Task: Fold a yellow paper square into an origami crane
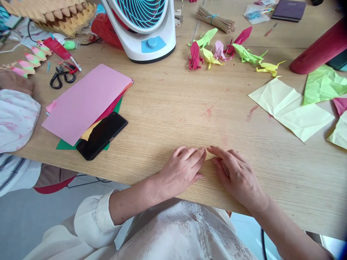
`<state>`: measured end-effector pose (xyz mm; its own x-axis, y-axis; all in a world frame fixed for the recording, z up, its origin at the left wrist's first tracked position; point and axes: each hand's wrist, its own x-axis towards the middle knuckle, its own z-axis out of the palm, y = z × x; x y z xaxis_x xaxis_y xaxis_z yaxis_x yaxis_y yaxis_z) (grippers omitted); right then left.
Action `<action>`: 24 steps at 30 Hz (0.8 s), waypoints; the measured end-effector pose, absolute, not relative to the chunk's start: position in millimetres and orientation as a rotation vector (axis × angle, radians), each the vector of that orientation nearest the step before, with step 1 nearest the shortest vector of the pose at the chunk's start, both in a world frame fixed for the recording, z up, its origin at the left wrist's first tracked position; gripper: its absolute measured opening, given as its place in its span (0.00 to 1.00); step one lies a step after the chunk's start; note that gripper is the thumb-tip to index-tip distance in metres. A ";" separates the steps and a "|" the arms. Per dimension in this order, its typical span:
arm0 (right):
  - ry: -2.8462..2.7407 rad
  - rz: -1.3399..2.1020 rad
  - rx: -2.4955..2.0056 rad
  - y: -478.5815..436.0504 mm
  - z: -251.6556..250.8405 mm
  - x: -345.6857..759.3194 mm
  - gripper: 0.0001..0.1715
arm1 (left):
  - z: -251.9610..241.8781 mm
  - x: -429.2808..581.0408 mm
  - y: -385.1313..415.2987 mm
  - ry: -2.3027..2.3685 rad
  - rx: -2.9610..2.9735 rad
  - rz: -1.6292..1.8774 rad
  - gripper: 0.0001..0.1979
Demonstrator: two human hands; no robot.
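Near the table's front edge, a small piece of folded pale yellow paper (209, 156) lies between my two hands, mostly hidden by the fingers. My left hand (183, 168) is over its left side, fingers close together and their tips on the paper, thumb nearer to me. From the other side, my right hand (238, 177) is closed on the paper with thumb and bent forefinger. The fingertips of both hands nearly meet at the upper edge. How the paper is folded under the fingers is hidden.
Folded origami figures (214, 54) and creased yellow sheets (290, 106) lie to the right. At the left are a pink paper stack (89, 101), a phone (103, 135) and scissors (63, 76). A fan (151, 36) stands behind. Another person's sleeve (17, 119) rests at far left.
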<state>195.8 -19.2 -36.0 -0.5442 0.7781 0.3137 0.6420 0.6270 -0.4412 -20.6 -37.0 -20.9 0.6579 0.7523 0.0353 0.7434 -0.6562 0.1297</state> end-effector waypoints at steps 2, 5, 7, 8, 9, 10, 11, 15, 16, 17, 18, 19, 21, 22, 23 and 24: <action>-2.410 0.297 -1.101 -18.9 -36.3 195.6 0.29 | -20.4 -20.2 -37.4 1.264 2.777 0.131 0.28; -2.483 0.147 -1.103 -19.3 -37.8 194.4 0.35 | -22.2 -18.6 -40.1 1.281 2.800 0.120 0.28; -2.527 0.079 -1.110 -20.7 -38.7 193.1 0.36 | -24.1 -16.7 -43.1 1.311 2.807 0.102 0.28; -2.549 0.059 -1.110 -21.7 -39.0 192.2 0.37 | -24.8 -15.6 -44.6 1.331 2.805 0.091 0.29; -2.566 0.040 -1.109 -22.7 -39.2 191.3 0.37 | -25.3 -14.6 -45.9 1.345 2.801 0.081 0.28; -2.578 0.021 -1.108 -23.8 -39.3 190.4 0.37 | -25.6 -13.8 -47.0 1.359 2.798 0.076 0.28; -2.586 0.001 -1.107 -24.8 -39.4 189.6 0.37 | -25.6 -13.2 -47.7 1.368 2.796 0.074 0.27; -2.559 -0.009 -1.093 -27.7 -39.8 191.0 0.36 | -24.6 -14.6 -47.5 1.378 2.777 0.087 0.27; -2.549 0.027 -1.087 -28.4 -39.9 192.6 0.35 | -24.6 -15.8 -47.0 1.373 2.763 0.093 0.28; -2.539 0.067 -1.086 -29.3 -40.1 194.5 0.34 | -24.8 -17.2 -46.5 1.366 2.746 0.107 0.28; -2.526 0.097 -1.094 -30.3 -40.3 196.4 0.33 | -25.3 -18.6 -46.1 1.356 2.729 0.121 0.29; -2.513 0.112 -1.093 -31.5 -40.4 198.1 0.32 | -25.9 -20.0 -45.7 1.355 2.713 0.134 0.29; -2.517 0.096 -1.083 -34.1 -40.4 200.4 0.31 | -27.2 -22.3 -45.5 1.357 2.685 0.156 0.29; -2.531 0.066 -1.070 -35.2 -40.3 200.9 0.30 | -27.7 -23.2 -45.7 1.357 2.673 0.161 0.29; -2.555 0.031 -1.056 -36.2 -40.0 201.0 0.29 | -28.2 -24.0 -46.1 1.353 2.663 0.160 0.29; -2.584 -0.004 -1.042 -36.8 -39.6 200.9 0.28 | -28.4 -24.6 -46.6 1.346 2.655 0.156 0.30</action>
